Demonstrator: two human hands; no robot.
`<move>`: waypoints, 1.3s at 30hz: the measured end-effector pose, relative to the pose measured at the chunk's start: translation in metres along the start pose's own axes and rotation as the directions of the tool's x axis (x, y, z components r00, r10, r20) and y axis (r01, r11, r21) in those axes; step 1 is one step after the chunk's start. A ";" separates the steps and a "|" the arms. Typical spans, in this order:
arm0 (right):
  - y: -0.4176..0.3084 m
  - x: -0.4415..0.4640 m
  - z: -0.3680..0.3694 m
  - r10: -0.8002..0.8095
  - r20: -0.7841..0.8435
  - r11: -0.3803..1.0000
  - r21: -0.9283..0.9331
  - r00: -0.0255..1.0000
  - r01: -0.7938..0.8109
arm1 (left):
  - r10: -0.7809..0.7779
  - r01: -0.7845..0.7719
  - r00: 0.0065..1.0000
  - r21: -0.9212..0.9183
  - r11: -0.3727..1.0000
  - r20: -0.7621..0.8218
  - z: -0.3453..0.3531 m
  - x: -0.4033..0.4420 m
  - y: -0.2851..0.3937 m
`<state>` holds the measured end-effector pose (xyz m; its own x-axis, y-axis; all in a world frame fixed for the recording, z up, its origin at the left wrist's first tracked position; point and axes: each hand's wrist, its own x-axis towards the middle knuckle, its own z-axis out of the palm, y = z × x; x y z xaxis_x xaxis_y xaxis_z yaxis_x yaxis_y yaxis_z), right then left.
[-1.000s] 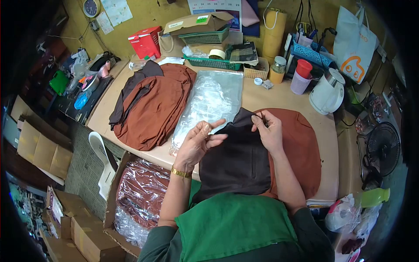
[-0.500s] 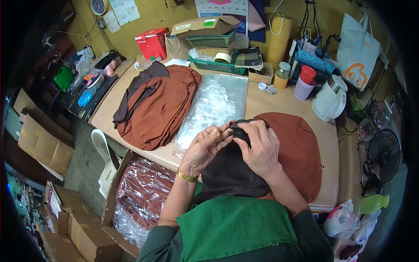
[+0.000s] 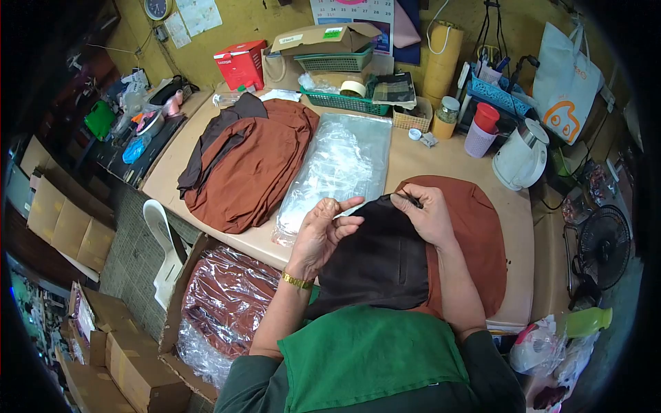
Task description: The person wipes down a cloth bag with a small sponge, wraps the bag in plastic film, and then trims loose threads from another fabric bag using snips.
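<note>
A dark brown cloth (image 3: 375, 258) lies over a rust-brown cloth (image 3: 471, 241) at the table's front edge. My left hand (image 3: 320, 234), with a gold-coloured band at the wrist, is at the dark cloth's upper left corner; thumb and fingers close on that edge, beside a small whitish bit. My right hand (image 3: 425, 213) pinches the upper right edge, and a small dark tool, partly hidden, shows in its fingers. The edge is stretched between both hands. Behind my left hand lies a stack of clear plastic bags (image 3: 337, 165).
Rust and dark cloths (image 3: 251, 165) lie at the table's left. A box (image 3: 227, 303) of plastic-wrapped cloth stands below the front edge. Along the back are green baskets (image 3: 344, 102), a jar (image 3: 445, 118), a red cup (image 3: 486, 117) and a white kettle (image 3: 520, 155). A fan (image 3: 604, 244) stands right.
Half a second ago my hands were together over the bunched cloth edge. Now they have moved apart, the right one to the right, and the dark cloth is spread flatter.
</note>
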<state>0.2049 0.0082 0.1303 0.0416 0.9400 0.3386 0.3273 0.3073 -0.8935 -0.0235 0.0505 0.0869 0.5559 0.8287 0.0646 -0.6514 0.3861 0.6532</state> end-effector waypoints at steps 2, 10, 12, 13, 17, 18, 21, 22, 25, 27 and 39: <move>-0.002 0.000 0.003 0.009 -0.001 1.000 -0.002 1.000 -0.009 | 0.033 -0.033 0.999 0.000 0.999 -0.017 -0.004 0.001 -0.002; -0.008 0.001 0.007 0.035 0.073 0.999 0.011 0.997 -0.035 | 0.110 0.027 0.984 0.721 0.693 -0.143 0.032 0.005 -0.005; -0.009 0.004 0.004 0.041 0.009 0.999 -0.021 0.999 -0.041 | 0.128 0.000 0.981 0.663 0.748 -0.145 0.030 0.006 -0.008; -0.009 0.004 0.001 0.044 0.007 0.999 -0.022 0.999 -0.044 | 0.143 -0.024 0.978 0.601 0.799 -0.151 0.029 0.005 -0.010; -0.007 0.010 -0.007 0.044 -0.007 0.999 -0.013 0.999 -0.044 | 0.109 0.000 0.983 0.585 0.811 -0.151 0.021 0.002 -0.012; -0.006 0.013 -0.008 0.051 -0.005 0.997 -0.060 0.999 -0.051 | 0.097 0.002 0.985 0.572 0.820 -0.142 0.018 0.001 -0.013; -0.006 0.017 -0.002 0.050 -0.088 0.975 -0.211 0.995 -0.068 | 0.073 -0.008 0.990 0.460 0.888 -0.124 0.011 0.002 -0.017; -0.007 0.019 0.001 0.032 -0.170 0.945 -0.315 0.985 -0.085 | 0.064 -0.021 0.992 0.353 0.935 -0.113 0.010 0.002 -0.018; -0.031 0.010 0.014 -0.335 -0.303 0.863 -0.478 0.892 0.162 | 0.072 -0.053 0.994 0.212 0.976 -0.083 0.011 0.002 -0.015; -0.040 -0.004 0.016 -0.286 -0.230 0.838 -0.530 0.930 0.127 | 0.079 -0.060 0.993 0.202 0.978 -0.090 0.014 0.001 -0.014; -0.041 -0.018 0.033 -0.573 0.060 0.551 -0.710 0.817 0.439 | 0.128 -0.085 0.985 0.326 0.942 -0.115 0.019 -0.002 -0.017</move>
<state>0.1595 -0.0165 0.1512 -0.2101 0.6007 0.7714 0.8688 0.4765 -0.1344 -0.0035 0.0348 0.0904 0.4049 0.9123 0.0608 -0.4924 0.1615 0.8552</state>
